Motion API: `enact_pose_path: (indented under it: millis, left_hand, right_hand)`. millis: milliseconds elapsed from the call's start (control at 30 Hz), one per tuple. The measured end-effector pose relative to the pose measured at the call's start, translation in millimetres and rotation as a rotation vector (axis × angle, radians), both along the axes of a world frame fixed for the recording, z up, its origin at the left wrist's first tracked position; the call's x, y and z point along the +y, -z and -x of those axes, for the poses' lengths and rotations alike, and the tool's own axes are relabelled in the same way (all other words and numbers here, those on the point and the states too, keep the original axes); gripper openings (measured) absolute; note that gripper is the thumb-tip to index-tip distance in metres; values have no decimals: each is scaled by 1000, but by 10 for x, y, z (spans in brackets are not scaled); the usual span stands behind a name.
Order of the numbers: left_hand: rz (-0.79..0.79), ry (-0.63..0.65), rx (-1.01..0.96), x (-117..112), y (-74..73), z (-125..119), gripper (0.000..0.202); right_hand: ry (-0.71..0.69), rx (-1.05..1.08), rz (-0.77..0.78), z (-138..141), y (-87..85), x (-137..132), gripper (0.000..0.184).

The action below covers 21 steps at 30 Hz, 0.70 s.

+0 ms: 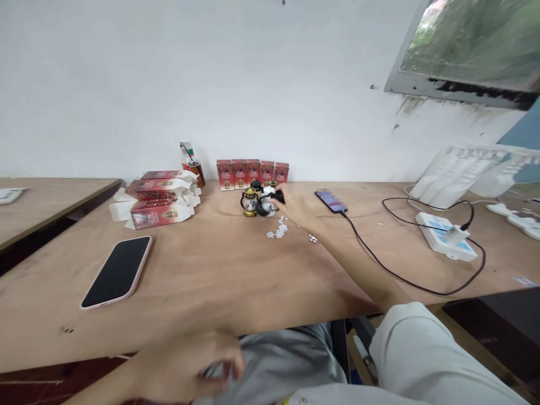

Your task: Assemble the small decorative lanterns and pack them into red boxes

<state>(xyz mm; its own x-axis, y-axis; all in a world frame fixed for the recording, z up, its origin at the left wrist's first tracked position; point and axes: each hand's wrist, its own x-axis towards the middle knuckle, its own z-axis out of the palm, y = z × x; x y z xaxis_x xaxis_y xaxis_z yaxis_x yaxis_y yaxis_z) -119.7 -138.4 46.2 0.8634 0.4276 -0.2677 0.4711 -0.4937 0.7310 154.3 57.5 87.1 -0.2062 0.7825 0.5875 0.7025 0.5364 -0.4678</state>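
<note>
My right hand [297, 207] reaches far across the wooden table [219, 275] and closes on a small black lantern [270, 201] among a cluster of little lanterns [250, 202]. Small white bits [279, 230] lie scattered just in front of them. A row of red boxes [252, 172] stands behind, against the wall. My left hand [185, 365] is low at the table's near edge, blurred, its fingers curled over something red and white that I cannot make out.
A stack of flat red-and-white cartons [158, 199] lies at the left, with a brown bottle [193, 166] behind. A pink-cased phone [118, 271] lies face down near me. Another phone [331, 201] is plugged by a black cable [405, 275] into a power strip [446, 236].
</note>
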Motion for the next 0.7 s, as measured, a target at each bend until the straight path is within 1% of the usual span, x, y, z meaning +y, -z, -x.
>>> enact_pose_path:
  millis: [33, 67, 100, 133, 167, 200, 233, 267, 300, 333, 367, 433, 500, 600, 633, 667, 700]
  left_hand:
    - [12, -80, -74, 142, -125, -108, 18]
    - [34, -166, -168, 290, -200, -218, 24]
    - [54, -260, -296, 444, -225, -329, 31]
    - [95, -337, -422, 605, -210, -443, 42]
    - [122, -432, -548, 771, -169, -560, 56]
    - [137, -514, -647, 937, -118, -676, 67]
    - [133, -597, -757, 1097, -73, -790, 74]
    - [114, -673, -866, 1243, -41, -896, 76]
    - [87, -757, -959, 1372, -26, -989, 71]
    - [70, -833, -1038, 1479, -26, -1063, 65]
    - [57, -888, -1093, 1563, -36, -1117, 59]
    - [-23, -954, -1098, 1666, -56, -1155, 56]
    - [-131, -1029, -1040, 1705, -35, -1112, 58]
    - [-228, -1124, -961, 1730, 107, -959, 57]
    - [-240, -1127, -944, 1746, 174, -903, 55]
    - [-247, -1111, -927, 1770, 242, -851, 54]
    - [-253, -1132, -922, 1802, 305, -807, 53]
  right_hand:
    - [1, 204, -7, 26, -17, -22, 30]
    - [-12, 420, 4, 66, -24, -44, 33]
    - [-46, 632, 36, 117, -18, -65, 36]
    - [-111, 815, 95, 176, 0, -89, 39]
    - [-193, 955, 171, 239, 32, -117, 43]
    - [-284, 1041, 252, 300, 76, -149, 45]
    - [-367, 1077, 341, 353, 130, -185, 45]
    - [-428, 1075, 419, 396, 190, -224, 45]
    - [-459, 1051, 477, 422, 254, -264, 46]
    - [-463, 1014, 502, 430, 319, -304, 46]
    - [-441, 963, 496, 414, 381, -343, 45]
    - [-326, 817, 413, 298, 497, -421, 41]
    - [-161, 617, 278, 61, 609, -505, 37]
    - [34, 307, 116, -466, 807, -642, 36]
    - [110, 243, 105, -652, 883, -684, 39]
    - [174, 190, 128, -825, 960, -719, 41]
    - [210, 130, 162, -971, 1036, -746, 43]
